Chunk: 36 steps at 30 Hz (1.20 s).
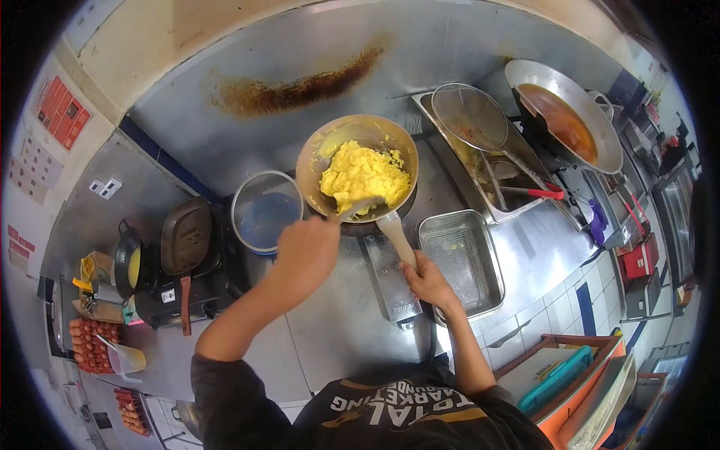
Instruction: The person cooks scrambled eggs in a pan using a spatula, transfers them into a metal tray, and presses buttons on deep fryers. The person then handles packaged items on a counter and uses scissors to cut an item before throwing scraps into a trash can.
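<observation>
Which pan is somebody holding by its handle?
The round tan pan heaped with fluffy yellow food: the right hand grips its pale handle. No hand touches the square dark-brown grill pan, the small round black pan or the wide silver wok.

On my feed the left hand (309,249) blurs, hiding the grip of a utensil (360,205), perhaps a spatula. The pan (308,165) covers the far part of the stove (391,281); I can't read the wall notice (64,111).
</observation>
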Tool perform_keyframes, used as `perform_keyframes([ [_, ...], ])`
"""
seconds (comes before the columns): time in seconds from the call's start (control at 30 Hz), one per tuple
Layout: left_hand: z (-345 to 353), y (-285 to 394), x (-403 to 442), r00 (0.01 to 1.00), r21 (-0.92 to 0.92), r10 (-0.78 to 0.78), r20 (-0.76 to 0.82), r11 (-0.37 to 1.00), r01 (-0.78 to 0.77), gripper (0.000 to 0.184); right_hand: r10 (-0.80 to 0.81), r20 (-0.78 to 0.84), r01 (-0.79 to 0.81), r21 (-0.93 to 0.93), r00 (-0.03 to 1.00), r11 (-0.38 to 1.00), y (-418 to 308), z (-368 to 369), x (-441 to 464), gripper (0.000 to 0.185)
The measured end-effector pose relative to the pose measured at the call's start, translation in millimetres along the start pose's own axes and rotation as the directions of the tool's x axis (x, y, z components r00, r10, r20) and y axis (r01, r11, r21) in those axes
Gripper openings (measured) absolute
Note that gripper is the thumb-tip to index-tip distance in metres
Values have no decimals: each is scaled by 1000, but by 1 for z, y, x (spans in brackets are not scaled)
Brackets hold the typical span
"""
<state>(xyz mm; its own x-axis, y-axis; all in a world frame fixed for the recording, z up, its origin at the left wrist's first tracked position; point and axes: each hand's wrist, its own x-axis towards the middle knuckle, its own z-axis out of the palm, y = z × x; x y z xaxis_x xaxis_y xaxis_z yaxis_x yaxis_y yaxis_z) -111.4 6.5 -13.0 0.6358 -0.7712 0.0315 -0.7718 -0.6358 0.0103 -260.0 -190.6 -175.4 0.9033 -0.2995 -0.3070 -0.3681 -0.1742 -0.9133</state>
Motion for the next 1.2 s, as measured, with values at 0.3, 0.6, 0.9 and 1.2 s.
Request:
perform_keyframes([
  [0.3, 36, -48, 65, 966, -103, -78, -248, 993, 54, 18, 1, -22, -2, -17, 1000, 1000, -4, 1, -2, 34],
  [0.6, 8, -15, 64, 1000, -188, 14, 0, 982, -14, 16, 35, -27, -35, -24, 999, 999, -7, 1, -2, 33],
  [0.9, -15, -60, 95, 974, -110, -102, -202, 991, 81, 18, 18, -14, -18, -43, 1000, 999, -3, 0, -1, 35],
  [1.2, 28, -109, 144, 997, 10, 36, -66, 999, -36, 24, 20, -16, -21, -31, 1000, 999, -4, -1, -2, 34],
])
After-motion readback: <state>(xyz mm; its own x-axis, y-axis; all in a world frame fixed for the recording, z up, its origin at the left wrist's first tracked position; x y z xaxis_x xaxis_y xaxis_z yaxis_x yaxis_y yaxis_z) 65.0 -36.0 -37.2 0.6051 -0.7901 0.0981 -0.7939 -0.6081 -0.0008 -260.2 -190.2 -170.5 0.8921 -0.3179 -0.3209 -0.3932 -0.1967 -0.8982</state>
